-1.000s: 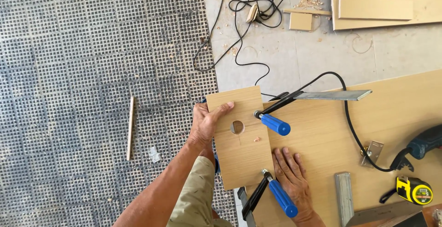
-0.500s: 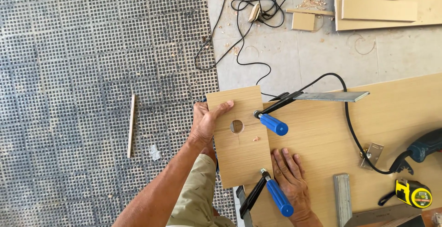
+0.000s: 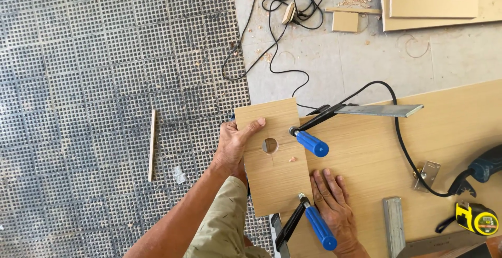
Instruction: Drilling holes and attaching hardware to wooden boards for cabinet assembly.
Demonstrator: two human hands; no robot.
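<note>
Gripping pale wood panel (image 3: 272, 158) edge, left hand (image 3: 232, 145); round hole centred; right hand (image 3: 332, 198) flat, open.

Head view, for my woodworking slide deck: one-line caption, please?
Left hand grips a rectangular wooden board with a round hole, right hand flat beside two blue-handled clamps.

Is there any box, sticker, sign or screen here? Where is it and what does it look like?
Only one: a round label on the yellow and black tape measure, at the bottom right on the wooden board.
No packages, signs or screens show.
</note>
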